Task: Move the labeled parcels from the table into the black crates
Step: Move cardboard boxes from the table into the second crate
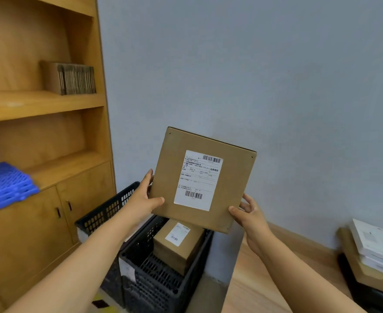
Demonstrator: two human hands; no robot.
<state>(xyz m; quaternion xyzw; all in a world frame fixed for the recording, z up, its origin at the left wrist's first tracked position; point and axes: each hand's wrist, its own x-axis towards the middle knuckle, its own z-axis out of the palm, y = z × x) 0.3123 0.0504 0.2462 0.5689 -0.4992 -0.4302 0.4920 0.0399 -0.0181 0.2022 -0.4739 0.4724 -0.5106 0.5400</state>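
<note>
A flat brown cardboard parcel (229,177) with a white barcode label is held up in the air, its labeled face toward me. My left hand (142,199) grips its lower left edge, thumb on the front. My right hand (248,214) grips its lower right corner. Below it stands a black crate (141,254) holding a smaller brown labeled parcel (177,245). A second black crate (104,213) stands behind and to the left; its inside is mostly hidden by my left arm.
A wooden shelf unit (46,105) with cabinet doors fills the left, holding folded cardboard (73,79) and blue plastic panels (3,186). The wooden table (260,283) lies at lower right, with stacked white and brown parcels (373,247) at its far right.
</note>
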